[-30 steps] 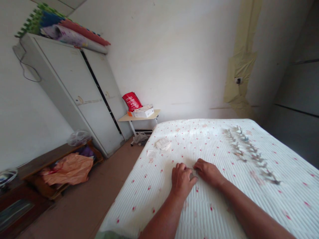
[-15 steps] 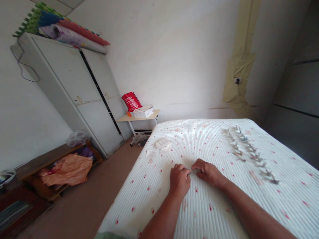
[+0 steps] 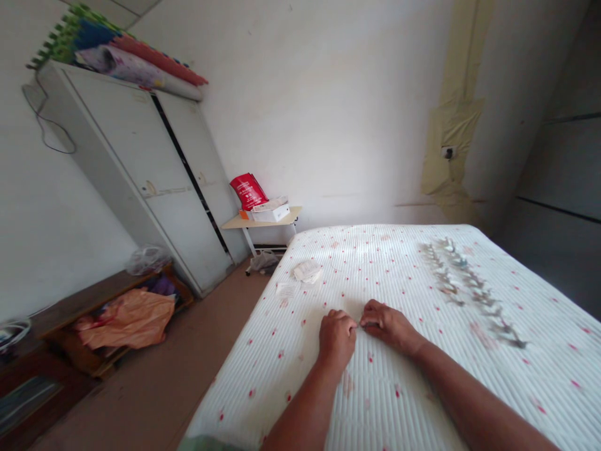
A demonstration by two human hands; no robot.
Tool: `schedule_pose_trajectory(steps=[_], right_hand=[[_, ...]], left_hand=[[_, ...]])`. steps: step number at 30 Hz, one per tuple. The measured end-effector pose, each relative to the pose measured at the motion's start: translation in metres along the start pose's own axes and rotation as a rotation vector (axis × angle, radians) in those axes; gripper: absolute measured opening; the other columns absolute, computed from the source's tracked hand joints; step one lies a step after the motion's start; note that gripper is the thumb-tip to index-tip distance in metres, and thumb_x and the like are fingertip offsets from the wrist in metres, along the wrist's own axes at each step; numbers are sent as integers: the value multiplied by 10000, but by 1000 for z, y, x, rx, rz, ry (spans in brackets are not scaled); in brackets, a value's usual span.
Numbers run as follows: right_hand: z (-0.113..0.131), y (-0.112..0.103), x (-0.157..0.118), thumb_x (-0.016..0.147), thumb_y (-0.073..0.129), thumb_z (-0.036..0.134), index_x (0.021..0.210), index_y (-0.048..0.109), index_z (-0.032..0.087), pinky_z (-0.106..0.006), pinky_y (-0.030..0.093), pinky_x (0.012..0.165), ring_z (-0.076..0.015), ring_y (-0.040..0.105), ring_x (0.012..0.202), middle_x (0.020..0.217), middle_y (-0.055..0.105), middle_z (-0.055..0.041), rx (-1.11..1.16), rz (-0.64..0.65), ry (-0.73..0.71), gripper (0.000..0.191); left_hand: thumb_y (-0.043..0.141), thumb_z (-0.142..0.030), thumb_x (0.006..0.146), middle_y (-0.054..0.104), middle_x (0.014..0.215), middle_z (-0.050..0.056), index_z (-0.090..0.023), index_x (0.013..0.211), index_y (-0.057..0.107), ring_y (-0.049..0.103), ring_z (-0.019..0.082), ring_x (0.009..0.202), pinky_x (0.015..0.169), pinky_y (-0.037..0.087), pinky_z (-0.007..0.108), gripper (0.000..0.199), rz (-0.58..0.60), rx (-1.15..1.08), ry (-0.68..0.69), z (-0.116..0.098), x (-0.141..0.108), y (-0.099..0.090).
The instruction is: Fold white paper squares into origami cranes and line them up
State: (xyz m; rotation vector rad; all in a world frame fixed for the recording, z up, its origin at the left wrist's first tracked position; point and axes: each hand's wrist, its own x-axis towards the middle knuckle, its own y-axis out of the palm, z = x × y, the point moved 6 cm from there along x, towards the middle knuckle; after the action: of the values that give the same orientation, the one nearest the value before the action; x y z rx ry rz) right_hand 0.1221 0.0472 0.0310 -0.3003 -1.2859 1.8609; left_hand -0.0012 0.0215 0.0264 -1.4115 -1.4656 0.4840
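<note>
Over the middle of the bed, my left hand (image 3: pixel 337 335) and my right hand (image 3: pixel 385 324) face each other with only a narrow gap between their fingertips. Both have curled, pinching fingers. A small greyish bit shows between them, too little to name. Two rows of small folded figures (image 3: pixel 476 289), like paper cranes, stand to the right of my right hand. Beyond my left hand lie a small stack of printed paper sheets (image 3: pixel 307 271) and a loose printed sheet (image 3: pixel 286 289).
The bed (image 3: pixel 375 401) has a white ribbed cover with red dots. A small table (image 3: pixel 230 222) at its far left corner bears a red bag (image 3: pixel 248 191) and a white box (image 3: pixel 271 214). Left stand a grey cabinet (image 3: pixel 136 156) and a low wooden shelf (image 3: pixel 70 300) with an orange plastic bag (image 3: pixel 134 319).
My left hand has shifted slightly left and its fingers have turned inward. My right hand has barely moved. The figures and the paper sheets stay in place.
</note>
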Motion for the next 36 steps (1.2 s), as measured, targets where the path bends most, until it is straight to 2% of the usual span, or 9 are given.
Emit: schedule_pose_trajectory(steps=[7, 12, 22, 27, 31, 36], right_hand=[[1, -2, 3, 786, 508, 188, 802, 682, 261, -204, 398, 643, -113, 568, 750, 917, 572, -12, -14, 22, 5, 189], [0, -3, 4, 786, 515, 216, 778, 684, 257, -206, 399, 649, -110, 561, 748, 907, 570, -6, 56, 1, 24, 175], [-17, 4, 10, 780, 538, 282, 780, 688, 222, -231, 427, 678, -125, 569, 724, 809, 585, -15, 323, -4, 73, 162], [-14, 1, 12, 777, 547, 292, 758, 685, 213, -238, 431, 692, -128, 565, 729, 789, 577, -17, 365, 38, 21, 160], [-10, 0, 8, 769, 555, 259, 800, 683, 233, -224, 422, 677, -114, 553, 727, 851, 571, -10, 320, 73, -27, 134], [-7, 0, 5, 780, 539, 239, 778, 680, 237, -212, 400, 640, -98, 541, 697, 875, 571, -2, 197, 44, -25, 140]], left_hand=[[485, -91, 754, 621, 809, 20, -206, 787, 664, 481, 165, 823, 747, 363, 301, 215, 90, 56, 154, -6, -6, -8], [469, -123, 794, 623, 860, 30, -211, 831, 654, 466, 173, 849, 716, 352, 306, 208, 139, 112, 208, -11, -11, -13], [442, -135, 812, 621, 921, 25, -216, 891, 622, 454, 179, 881, 740, 351, 312, 212, 172, 191, 229, -15, -15, -16], [426, -134, 814, 612, 951, 26, -233, 971, 606, 446, 182, 903, 771, 358, 317, 259, 180, 187, 230, -16, -17, -18], [426, -137, 816, 614, 947, 29, -229, 974, 602, 450, 185, 906, 767, 355, 318, 254, 177, 174, 210, -16, -18, -19], [427, -143, 819, 611, 952, 23, -228, 945, 601, 449, 184, 908, 772, 346, 320, 231, 181, 178, 211, -16, -18, -19]])
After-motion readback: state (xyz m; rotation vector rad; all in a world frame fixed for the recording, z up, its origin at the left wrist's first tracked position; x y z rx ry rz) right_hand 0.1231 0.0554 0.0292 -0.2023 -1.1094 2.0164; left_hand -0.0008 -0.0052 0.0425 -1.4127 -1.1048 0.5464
